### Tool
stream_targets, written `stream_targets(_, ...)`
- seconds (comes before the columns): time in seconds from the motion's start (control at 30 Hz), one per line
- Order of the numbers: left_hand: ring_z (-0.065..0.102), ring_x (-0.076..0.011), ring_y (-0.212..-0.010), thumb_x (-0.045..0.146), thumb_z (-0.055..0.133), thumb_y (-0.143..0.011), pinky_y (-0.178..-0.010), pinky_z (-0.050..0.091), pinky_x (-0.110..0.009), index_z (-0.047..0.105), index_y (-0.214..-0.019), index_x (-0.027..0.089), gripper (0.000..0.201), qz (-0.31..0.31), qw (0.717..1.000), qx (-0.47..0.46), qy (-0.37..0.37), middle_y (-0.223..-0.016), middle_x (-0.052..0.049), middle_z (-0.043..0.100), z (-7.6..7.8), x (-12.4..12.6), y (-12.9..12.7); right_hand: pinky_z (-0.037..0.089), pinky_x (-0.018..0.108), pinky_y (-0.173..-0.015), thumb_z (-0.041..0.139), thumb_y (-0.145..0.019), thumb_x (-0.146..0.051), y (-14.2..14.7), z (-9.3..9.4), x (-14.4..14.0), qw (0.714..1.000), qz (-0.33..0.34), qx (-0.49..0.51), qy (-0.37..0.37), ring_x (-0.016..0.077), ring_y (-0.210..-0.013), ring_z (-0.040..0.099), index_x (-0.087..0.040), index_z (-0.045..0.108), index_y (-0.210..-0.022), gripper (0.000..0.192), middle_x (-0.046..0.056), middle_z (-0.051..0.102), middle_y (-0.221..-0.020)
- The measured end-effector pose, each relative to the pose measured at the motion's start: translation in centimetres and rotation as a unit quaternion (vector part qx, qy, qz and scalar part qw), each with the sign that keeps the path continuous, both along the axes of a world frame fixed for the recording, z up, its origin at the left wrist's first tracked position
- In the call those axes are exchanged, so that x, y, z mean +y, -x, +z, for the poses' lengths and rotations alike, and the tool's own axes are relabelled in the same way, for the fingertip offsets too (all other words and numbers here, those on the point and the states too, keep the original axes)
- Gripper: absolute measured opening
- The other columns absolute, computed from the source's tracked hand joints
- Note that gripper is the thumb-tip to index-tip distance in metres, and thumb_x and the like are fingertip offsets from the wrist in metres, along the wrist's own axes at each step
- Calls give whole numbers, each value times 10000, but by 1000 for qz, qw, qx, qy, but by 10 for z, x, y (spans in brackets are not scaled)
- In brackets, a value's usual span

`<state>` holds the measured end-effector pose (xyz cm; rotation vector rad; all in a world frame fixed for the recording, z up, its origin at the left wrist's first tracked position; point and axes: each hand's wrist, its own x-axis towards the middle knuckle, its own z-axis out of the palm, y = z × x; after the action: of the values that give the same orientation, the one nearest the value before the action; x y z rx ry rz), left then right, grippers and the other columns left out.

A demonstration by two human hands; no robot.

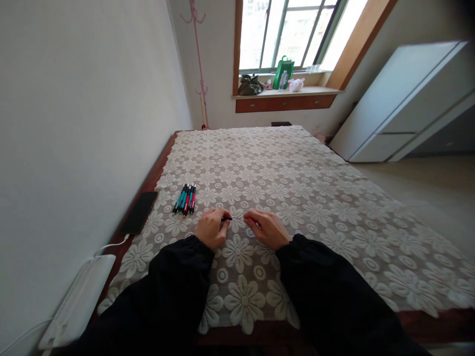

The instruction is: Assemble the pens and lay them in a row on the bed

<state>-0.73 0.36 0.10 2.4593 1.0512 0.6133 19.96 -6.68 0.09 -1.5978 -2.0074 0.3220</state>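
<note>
Head cam: both hands pinch one pen (240, 218) just above the bed (304, 188). The left hand (211, 230) has the dark end and the right hand (267, 229) the red end, probably for a two-ended grip. More pens (185, 198) lie bundled just left.

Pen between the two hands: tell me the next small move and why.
Probably slide the two halves together. The left hand pinches a dark piece and the right hand a red one, with the pen showing only as a thin part bridging them. Finished-looking pens lie bundled on the floral cloth to the left.
</note>
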Motion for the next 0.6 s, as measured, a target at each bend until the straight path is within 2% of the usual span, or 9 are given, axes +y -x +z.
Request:
stream_targets(0.17, 592, -225, -965, 173, 546, -852, -869, 443, -380, 605, -959, 212, 129, 35, 998, -44, -13, -943, -44, 674, -3, 2, 0, 357, 261, -662, 471, -949, -255, -1, 0, 0, 1000, -6, -16, 4, 153, -742, 600, -238, 616, -947, 146, 6, 692, -894)
stream_targets(0.6, 601, -233, -971, 163, 643, -806, -879, 462, -402, 662, -929, 228, 141, -34, 997, -52, -38, -931, -36, 704, 0, -2, 0, 378, 258, -671, 442, -977, -291, 3, 1, -1, 998, 24, -55, 18, 162, -780, 624, -244, 644, -980, 207, 25, 685, -900)
